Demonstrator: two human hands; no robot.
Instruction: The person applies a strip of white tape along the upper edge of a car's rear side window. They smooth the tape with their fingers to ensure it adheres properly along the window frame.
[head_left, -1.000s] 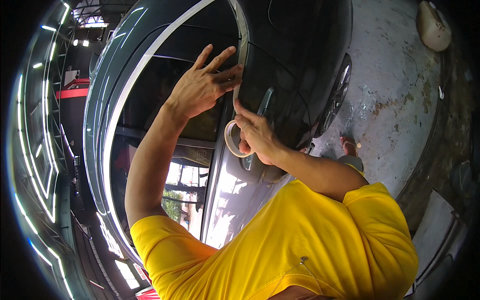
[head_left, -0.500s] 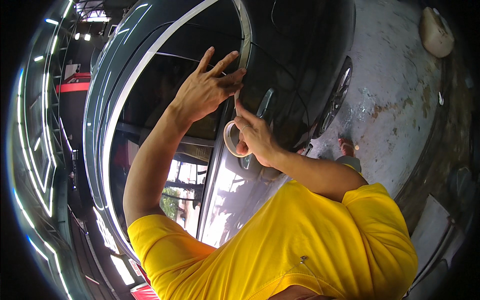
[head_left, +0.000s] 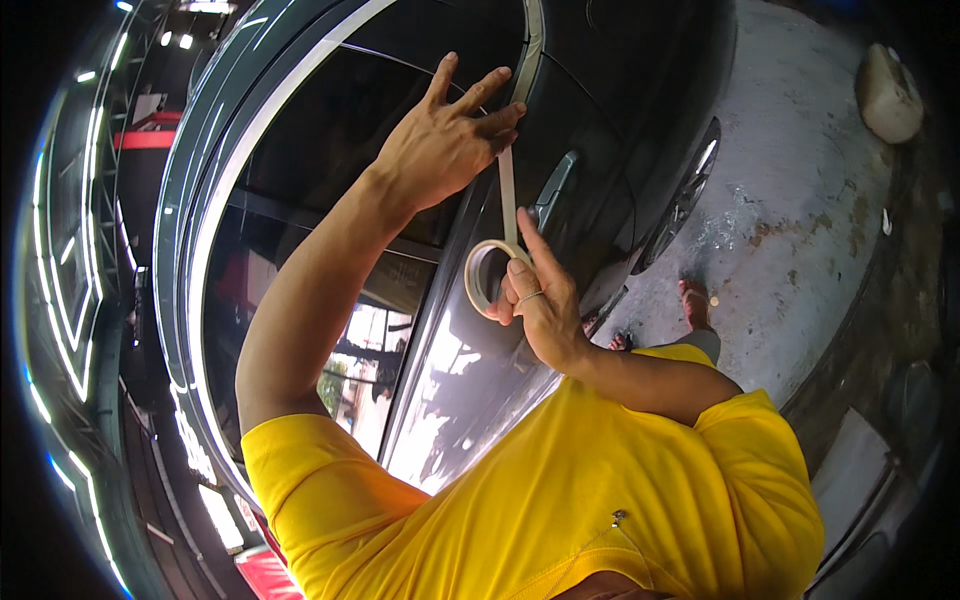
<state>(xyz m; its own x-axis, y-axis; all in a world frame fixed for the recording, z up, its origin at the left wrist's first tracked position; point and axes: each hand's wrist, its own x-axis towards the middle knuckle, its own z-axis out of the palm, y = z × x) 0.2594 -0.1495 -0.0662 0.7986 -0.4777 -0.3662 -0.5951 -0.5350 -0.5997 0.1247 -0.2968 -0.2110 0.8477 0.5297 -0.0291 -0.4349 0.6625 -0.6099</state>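
A strip of pale masking tape (head_left: 508, 195) runs along the lower edge of a dark car's side window (head_left: 330, 130). With fingers spread, my left hand (head_left: 435, 150) rests at this edge, its thumb side against the strip. Closer to me, my right hand (head_left: 548, 315) grips the masking tape roll (head_left: 474, 275), its index finger stretched up along the unrolled length. That length runs taut from the roll up to my left hand. Beyond it, the strip lies on the car along the window border. A shiny door handle (head_left: 557, 185) sits just right of the tape.
The dark car body (head_left: 590, 130) fills the middle, with a wheel (head_left: 685, 195) at its right side. A worn grey floor (head_left: 790, 180) carries a pale plastic container (head_left: 888, 95) at the far right. A bright trim line (head_left: 225, 180) borders the window's left.
My right hand has drawn the roll back from my left hand, and a longer length of tape shows between them. Both hands sit farther right in the view.
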